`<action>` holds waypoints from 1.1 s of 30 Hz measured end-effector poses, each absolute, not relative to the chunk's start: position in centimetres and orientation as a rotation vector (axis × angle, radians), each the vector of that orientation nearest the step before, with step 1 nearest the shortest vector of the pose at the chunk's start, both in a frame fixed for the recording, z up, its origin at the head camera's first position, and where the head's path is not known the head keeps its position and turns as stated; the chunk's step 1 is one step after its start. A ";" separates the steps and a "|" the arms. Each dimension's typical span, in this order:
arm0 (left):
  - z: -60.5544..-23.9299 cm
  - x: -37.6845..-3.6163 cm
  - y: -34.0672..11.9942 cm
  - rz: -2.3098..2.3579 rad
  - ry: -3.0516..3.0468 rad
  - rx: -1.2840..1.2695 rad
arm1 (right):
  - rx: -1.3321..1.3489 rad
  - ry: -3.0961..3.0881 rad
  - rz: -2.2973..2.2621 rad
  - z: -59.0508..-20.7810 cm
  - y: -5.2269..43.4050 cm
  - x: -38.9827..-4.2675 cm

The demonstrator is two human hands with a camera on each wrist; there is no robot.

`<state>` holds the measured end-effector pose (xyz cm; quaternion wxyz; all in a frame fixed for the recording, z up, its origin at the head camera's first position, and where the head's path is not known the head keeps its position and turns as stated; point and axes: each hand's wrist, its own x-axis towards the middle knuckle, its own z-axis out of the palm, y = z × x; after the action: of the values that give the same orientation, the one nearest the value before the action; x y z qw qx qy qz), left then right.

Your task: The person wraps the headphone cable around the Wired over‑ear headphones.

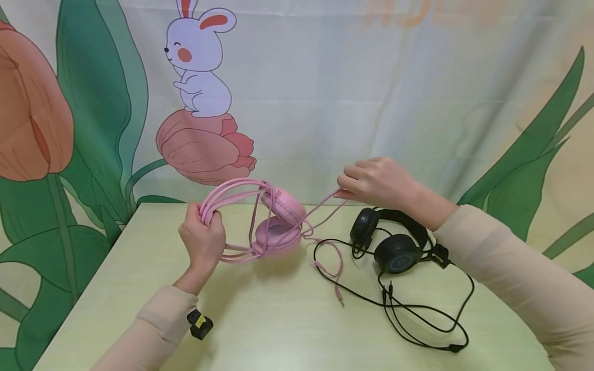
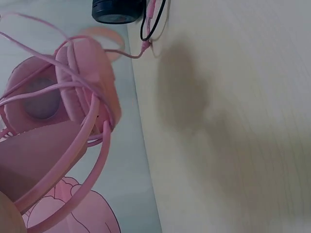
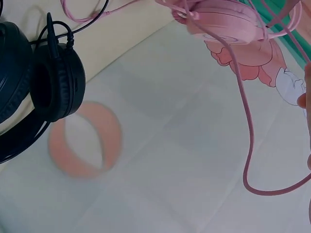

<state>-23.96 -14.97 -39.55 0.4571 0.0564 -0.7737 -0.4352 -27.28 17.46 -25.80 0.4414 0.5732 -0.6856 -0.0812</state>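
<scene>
My left hand [image 1: 202, 238] grips the headband and looped cord of the pink headphones [image 1: 277, 216], holding them just above the table. The pink ear cups [image 2: 80, 80] fill the left wrist view, with pink cord strands across them. My right hand [image 1: 377, 180] pinches a stretch of the pink cord [image 1: 325, 203] pulled taut to the right of the ear cups. The cord's loose end with its plug [image 1: 340, 296] trails on the table. In the right wrist view the pink cord [image 3: 245, 131] hangs in a loop under the pink cup [image 3: 223, 22].
Black headphones [image 1: 394, 242] lie on the pale table [image 1: 278, 330] under my right wrist, their black cable [image 1: 417, 314] coiled toward the front right. A black ear cup [image 3: 56, 80] shows in the right wrist view. A printed backdrop with a rabbit [image 1: 199, 62] hangs behind.
</scene>
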 end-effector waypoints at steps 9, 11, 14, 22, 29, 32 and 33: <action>-38.7 -24.2 -15.6 -1.068 -1.799 0.263 | 1.349 -1.719 -0.193 -25.3 18.2 -27.6; -38.8 -24.2 -15.8 -1.064 -1.814 0.270 | 1.323 -1.712 -0.191 -25.0 18.4 -27.8; -39.2 -24.1 -16.0 -1.047 -1.862 0.259 | 1.268 -1.687 -0.200 -24.4 18.5 -27.9; -39.9 -23.8 -15.7 -1.081 -1.966 0.188 | 1.212 -1.629 -0.129 -23.2 17.7 -28.1; -40.0 -23.6 -14.7 -1.151 -2.017 0.098 | 1.143 -1.605 -0.095 -23.1 16.6 -28.1; -40.2 -23.4 -14.2 -1.205 -2.052 0.072 | 1.109 -1.611 -0.091 -23.3 16.5 -28.1; -40.3 -23.3 -14.1 -1.223 -2.061 0.061 | 1.098 -1.615 -0.091 -23.4 16.5 -28.2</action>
<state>-23.34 -14.10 -40.28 0.3636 0.0236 -0.8008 -0.4754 -28.16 16.48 -23.39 0.5591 0.4658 -0.6848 -0.0385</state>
